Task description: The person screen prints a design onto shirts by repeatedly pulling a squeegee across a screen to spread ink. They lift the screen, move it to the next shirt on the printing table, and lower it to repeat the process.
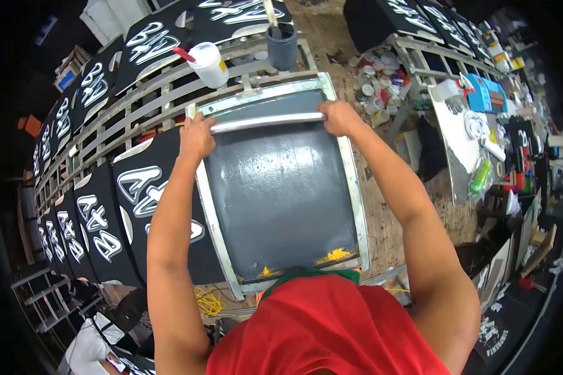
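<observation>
Both my hands grip the ends of a long, pale metal-coloured squeegee (266, 122) near the far end of a screen printing frame (356, 206). My left hand (197, 135) is closed round its left end, beside the frame's left rail. Round the right end, next to the right rail, my right hand (342, 118) is closed too. Dark grey mesh (281, 194) fills the frame, with a wet shine in its upper half. Yellow patches (338, 254) mark the mesh's near edge. Any blade under the squeegee is hidden.
Black printed shirts (97, 228) lie in rows on the left. Beyond the frame stand a white tub (208, 65) with a red handle in it and a dark grey bucket (282, 47) holding a stick. A cluttered side table (455, 150) is at right; a yellow cable (209, 301) lies below.
</observation>
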`<state>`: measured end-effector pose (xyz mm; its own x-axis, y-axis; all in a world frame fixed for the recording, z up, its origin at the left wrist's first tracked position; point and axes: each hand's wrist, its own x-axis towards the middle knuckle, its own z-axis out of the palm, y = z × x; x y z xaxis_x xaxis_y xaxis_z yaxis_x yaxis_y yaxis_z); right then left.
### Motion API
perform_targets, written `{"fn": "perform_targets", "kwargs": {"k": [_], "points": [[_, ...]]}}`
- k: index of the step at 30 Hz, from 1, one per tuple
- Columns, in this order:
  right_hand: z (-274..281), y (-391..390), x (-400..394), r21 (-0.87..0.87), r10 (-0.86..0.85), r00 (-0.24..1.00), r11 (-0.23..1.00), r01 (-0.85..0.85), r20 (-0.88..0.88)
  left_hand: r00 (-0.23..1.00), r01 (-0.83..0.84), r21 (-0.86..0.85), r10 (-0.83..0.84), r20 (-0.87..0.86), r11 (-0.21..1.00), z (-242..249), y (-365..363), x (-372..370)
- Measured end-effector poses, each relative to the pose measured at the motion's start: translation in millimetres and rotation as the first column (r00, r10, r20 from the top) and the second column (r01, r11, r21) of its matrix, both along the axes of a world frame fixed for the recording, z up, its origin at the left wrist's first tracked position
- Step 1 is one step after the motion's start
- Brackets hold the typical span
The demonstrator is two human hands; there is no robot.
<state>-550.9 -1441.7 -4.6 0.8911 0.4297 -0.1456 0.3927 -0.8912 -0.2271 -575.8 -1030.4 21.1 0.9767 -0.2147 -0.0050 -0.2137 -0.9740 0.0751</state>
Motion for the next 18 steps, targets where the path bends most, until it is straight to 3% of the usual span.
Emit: {"fn": "perform_targets", "kwargs": {"k": [3, 7, 9, 13, 15, 18], "points": [[10.0, -6.1, -68.9, -0.037, 0.022, 0.996, 0.999, -0.025, -0.088, 0.998, 0.045, -0.003, -0.045, -0.031, 0.999, 4.7, -8.7, -20.4], [22.7, -14.7, -187.9, 0.06, -0.021, 0.98, 0.998, 0.034, -0.2, 0.983, 0.184, -0.107, -0.186, -0.008, 0.977, 0.0, -26.7, -45.8], [28.4, -21.0, -251.9, 0.199, -0.094, 0.974, 0.97, 0.136, -0.206, 0.947, 0.316, -0.094, -0.32, -0.036, 0.944, 7.4, -53.9, -59.8], [47.4, -19.0, -351.5, 0.224, -0.338, 0.829, 0.854, 0.47, -0.446, 0.871, 0.479, -0.155, -0.49, -0.032, 0.864, 18.5, -107.0, -78.9], [43.9, -11.4, -383.0, 0.218, -0.387, 0.83, 0.84, 0.497, -0.401, 0.798, 0.581, -0.191, -0.6, -0.06, 0.791, 26.6, -120.1, -89.2], [35.2, -13.5, -376.9, 0.252, -0.427, 0.839, 0.817, 0.518, -0.338, 0.831, 0.549, -0.117, -0.556, -0.027, 0.827, 54.9, -101.1, -106.3]]}}
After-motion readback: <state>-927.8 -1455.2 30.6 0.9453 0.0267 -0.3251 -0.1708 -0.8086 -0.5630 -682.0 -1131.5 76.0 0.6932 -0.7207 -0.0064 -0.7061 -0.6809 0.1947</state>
